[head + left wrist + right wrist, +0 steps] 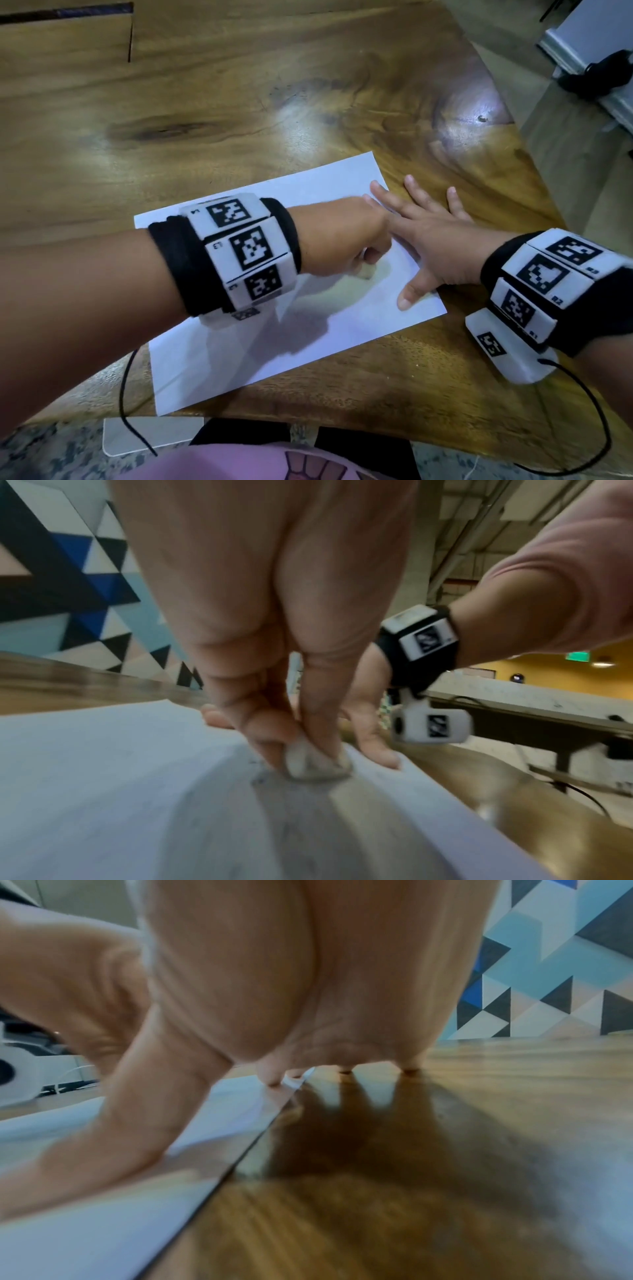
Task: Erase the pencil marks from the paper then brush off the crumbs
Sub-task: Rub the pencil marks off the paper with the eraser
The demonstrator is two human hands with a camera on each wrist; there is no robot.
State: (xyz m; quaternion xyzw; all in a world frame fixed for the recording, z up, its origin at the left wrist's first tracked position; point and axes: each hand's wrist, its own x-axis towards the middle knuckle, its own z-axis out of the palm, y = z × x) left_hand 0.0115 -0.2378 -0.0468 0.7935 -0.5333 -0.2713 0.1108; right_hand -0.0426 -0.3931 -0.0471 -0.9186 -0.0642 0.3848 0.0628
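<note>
Erasing is under way: your left hand [274, 669] pinches the worn white eraser [316, 764] on the white paper sheet [239, 342], faint pencil marks [258, 779] remain, your right hand [442, 246] lies flat, brushing undone.

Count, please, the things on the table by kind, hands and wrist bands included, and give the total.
Paper: 1
Eraser, pinched by the left hand: 1
Hands: 2, left hand, right hand flat on the paper's edge
Wrist bands: 2, left band, right band
Table: 1
Total: 7
</note>
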